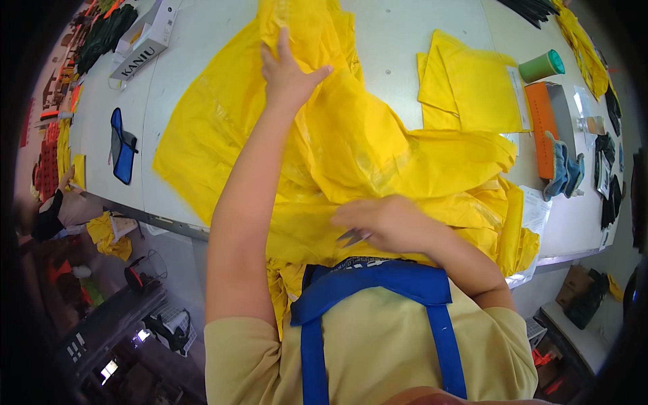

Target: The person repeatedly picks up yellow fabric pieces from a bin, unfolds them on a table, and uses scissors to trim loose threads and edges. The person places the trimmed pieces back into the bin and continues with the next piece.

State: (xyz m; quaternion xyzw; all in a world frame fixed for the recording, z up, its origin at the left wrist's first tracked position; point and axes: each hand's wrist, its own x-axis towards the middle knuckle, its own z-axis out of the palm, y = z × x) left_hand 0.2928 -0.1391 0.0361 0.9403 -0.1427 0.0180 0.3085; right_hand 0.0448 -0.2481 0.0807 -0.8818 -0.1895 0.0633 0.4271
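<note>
A large yellow garment (378, 155) of thin, shiny, raincoat-like cloth lies rumpled over the table and hangs past its near edge in front of me. My left hand (289, 75) reaches far across and rests on its upper part, fingers and thumb spread. Close to my body, my right hand (385, 223) is closed on a pair of thread snips (354, 237), whose two pointed blades stand apart, directed left. That hand hovers over or touches the cloth near the table edge; which one I cannot tell. Its fingers are slightly blurred.
Folded yellow pieces (466, 84), a green thread cone (542, 65), an orange box (545, 128) and blue-grey gloves (562, 169) lie on the right. On the left are a blue-edged dark pouch (123, 146) and a white box (145, 44). Another person (67, 209) works far left.
</note>
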